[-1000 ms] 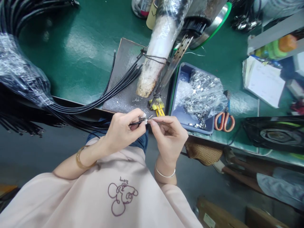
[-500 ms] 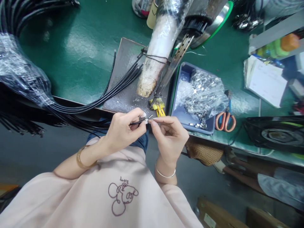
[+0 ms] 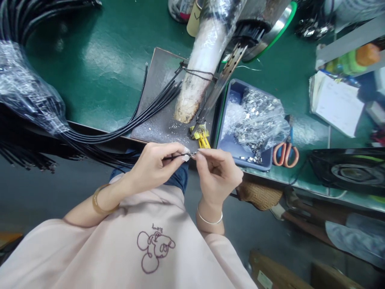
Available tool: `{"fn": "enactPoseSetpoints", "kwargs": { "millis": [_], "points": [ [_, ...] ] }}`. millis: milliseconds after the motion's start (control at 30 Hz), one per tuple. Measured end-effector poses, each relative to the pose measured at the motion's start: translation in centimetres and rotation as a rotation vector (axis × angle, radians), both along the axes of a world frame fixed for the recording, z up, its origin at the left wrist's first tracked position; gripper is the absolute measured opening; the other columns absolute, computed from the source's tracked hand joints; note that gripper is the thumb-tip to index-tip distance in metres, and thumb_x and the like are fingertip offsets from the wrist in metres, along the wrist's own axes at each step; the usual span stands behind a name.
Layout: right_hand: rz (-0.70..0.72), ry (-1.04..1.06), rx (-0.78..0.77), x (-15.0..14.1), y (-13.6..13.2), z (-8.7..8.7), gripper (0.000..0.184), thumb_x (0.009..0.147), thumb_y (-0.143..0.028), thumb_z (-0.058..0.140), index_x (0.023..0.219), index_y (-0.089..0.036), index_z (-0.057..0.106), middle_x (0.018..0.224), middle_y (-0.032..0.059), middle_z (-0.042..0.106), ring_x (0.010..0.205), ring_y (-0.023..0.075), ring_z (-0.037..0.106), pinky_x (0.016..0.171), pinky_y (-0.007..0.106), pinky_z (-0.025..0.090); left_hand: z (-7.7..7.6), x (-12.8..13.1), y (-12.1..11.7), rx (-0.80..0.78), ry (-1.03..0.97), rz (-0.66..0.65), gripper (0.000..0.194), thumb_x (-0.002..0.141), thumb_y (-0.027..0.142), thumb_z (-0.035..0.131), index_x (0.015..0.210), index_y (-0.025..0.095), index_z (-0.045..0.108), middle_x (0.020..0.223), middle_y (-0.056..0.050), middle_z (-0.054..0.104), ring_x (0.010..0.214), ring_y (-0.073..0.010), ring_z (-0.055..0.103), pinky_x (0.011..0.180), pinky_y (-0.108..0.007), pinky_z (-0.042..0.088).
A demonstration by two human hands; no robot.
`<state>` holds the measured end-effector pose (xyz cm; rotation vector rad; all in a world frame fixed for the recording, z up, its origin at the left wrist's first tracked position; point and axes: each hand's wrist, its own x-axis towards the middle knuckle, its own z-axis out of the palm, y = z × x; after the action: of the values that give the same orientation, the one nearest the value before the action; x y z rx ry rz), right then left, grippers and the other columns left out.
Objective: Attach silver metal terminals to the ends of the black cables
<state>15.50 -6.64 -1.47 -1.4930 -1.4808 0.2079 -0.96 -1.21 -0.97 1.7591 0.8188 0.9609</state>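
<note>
the black cable (image 3: 177, 155) runs between the thumb and forefinger of the left hand (image 3: 150, 164), just off the near edge of the dark mat (image 3: 159, 64), above the person's lap. that hand is closed to a narrow pinch, its other fingers curled in. the right hand (image 3: 218, 172) is pinched nearly shut too, its thumb and forefinger meeting at the small metal end (image 3: 194, 154); whether that end is bare wire or a fitted part is too small to tell.

the cable looks light, smooth and springy — likely stiff enough to hold straight over a short length, but bending under its own weight further back, like the cable bundle (image 3: 99, 138) curving in from the left. its sleeve may turn or slide in a loose grip, so the better hold is close behind the tip, on the black part, with 2 fingertips. the metal end is probably the delicate spot: hard, yet thin enough to bend or slip if squeezed off-centre — a light pinch along its line should suit it.

the yellow piece (image 3: 203, 139) and the metal rod (image 3: 212, 96) sit just beyond the fingertips. the blue tray (image 3: 252, 165), with its bag of small metal pieces (image 3: 261, 116), lies beyond the right hand, and the scissors (image 3: 285, 154) rest beside it.
</note>
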Motion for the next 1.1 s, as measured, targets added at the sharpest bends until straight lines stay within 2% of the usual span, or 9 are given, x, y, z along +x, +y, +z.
{"fn": "enactPoseSetpoints", "kwargs": {
  "millis": [167,367,500,700,767,867,967,1033,1100],
  "points": [
    [-0.007,0.086,0.04,0.6,-0.4,0.2,0.005,0.094,-0.026,0.074,0.098,-0.028,0.076,0.07,-0.005,0.066,0.048,0.0085,0.053,0.046,0.022,0.04,0.1,0.0,-0.1,-0.157,-0.051,-0.038,0.015,0.096,0.018,0.06,0.083,0.013,0.067,0.059,0.004,0.056,0.051,-0.008,0.047,0.05,-0.02,0.039],
    [0.081,0.053,-0.085,0.1,-0.4,0.9,0.007,0.09,-0.019,0.074,0.087,-0.025,0.073,0.065,-0.007,0.063,0.045,0.0063,0.038,0.044,0.022,0.032,0.1,-0.3,-0.2,-0.1,-0.038,-0.035,0.012,0.094,0.016,0.061,0.084,0.014,0.068,0.059,0.004,0.057,0.05,-0.0078,0.046,0.05,-0.019,0.04],
    [0.105,0.087,-0.141,0.1,-0.1,1.1,0.009,0.09,-0.019,0.073,0.083,-0.024,0.072,0.061,-0.007,0.062,0.045,0.0066,0.042,0.043,0.022,0.032,-0.1,-0.2,-0.2,-0.098,-0.055,-0.062,0.009,0.093,0.016,0.063,0.09,0.014,0.072,0.06,0.005,0.057,0.051,-0.0077,0.045,0.05,-0.019,0.04],
    [0.091,0.084,-0.107,0.4,-0.1,1.2,0.007,0.092,-0.023,0.073,0.084,-0.024,0.074,0.063,-0.0049,0.066,0.046,0.0081,0.053,0.042,0.022,0.036,0.3,0.0,0.3,-0.321,-0.165,-0.047,0.016,0.09,0.024,0.068,0.084,0.012,0.075,0.055,0.007,0.042,0.05,-0.0063,0.031,0.045,-0.019,0.027],
    [0.068,0.137,-0.035,0.4,-0.2,0.9,0.003,0.094,-0.024,0.072,0.094,-0.025,0.075,0.064,-0.0057,0.066,0.047,0.0081,0.056,0.041,0.021,0.038,0.6,0.0,0.5,-0.387,-0.187,-0.058,0.017,0.089,0.025,0.068,0.083,0.011,0.076,0.056,0.006,0.043,0.052,-0.0064,0.032,0.046,-0.019,0.027],
    [0.031,0.241,0.119,0.2,-0.2,0.4,0.012,0.098,-0.025,0.067,0.11,-0.026,0.072,0.065,-0.0073,0.067,0.047,0.0081,0.06,0.042,0.019,0.044,0.8,-0.1,0.7,-0.458,-0.201,-0.056,0.017,0.087,0.026,0.069,0.08,0.011,0.075,0.058,0.004,0.048,0.054,-0.007,0.036,0.049,-0.019,0.032],
    [-0.011,0.226,0.179,0.2,-0.1,-0.1,0.016,0.098,-0.018,0.067,0.112,-0.025,0.068,0.077,-0.0057,0.075,0.047,0.0077,0.064,0.04,0.018,0.047,0.7,-0.1,0.8,-0.468,-0.2,-0.03,0.015,0.085,0.025,0.07,0.078,0.012,0.075,0.058,0.003,0.051,0.055,-0.0074,0.039,0.05,-0.019,0.034],
    [0.005,0.132,0.176,0.3,0.0,-0.2,0.015,0.096,-0.014,0.07,0.106,-0.024,0.068,0.088,-0.0026,0.079,0.059,0.011,0.073,0.05,0.022,0.058,0.7,0.1,0.8,-0.446,-0.197,-0.006,0.014,0.084,0.024,0.07,0.078,0.012,0.076,0.059,0.002,0.054,0.055,-0.0076,0.041,0.05,-0.019,0.035],
    [0.07,0.023,0.181,0.3,0.3,-0.2,0.014,0.092,-0.012,0.073,0.098,-0.023,0.068,0.094,0.0001,0.08,0.079,0.0159,0.08,0.069,0.029,0.067,0.6,0.2,0.8,-0.427,-0.188,0.01,0.015,0.085,0.024,0.07,0.078,0.012,0.077,0.06,0.001,0.058,0.054,-0.0075,0.041,0.049,-0.019,0.035]
  ]
}}
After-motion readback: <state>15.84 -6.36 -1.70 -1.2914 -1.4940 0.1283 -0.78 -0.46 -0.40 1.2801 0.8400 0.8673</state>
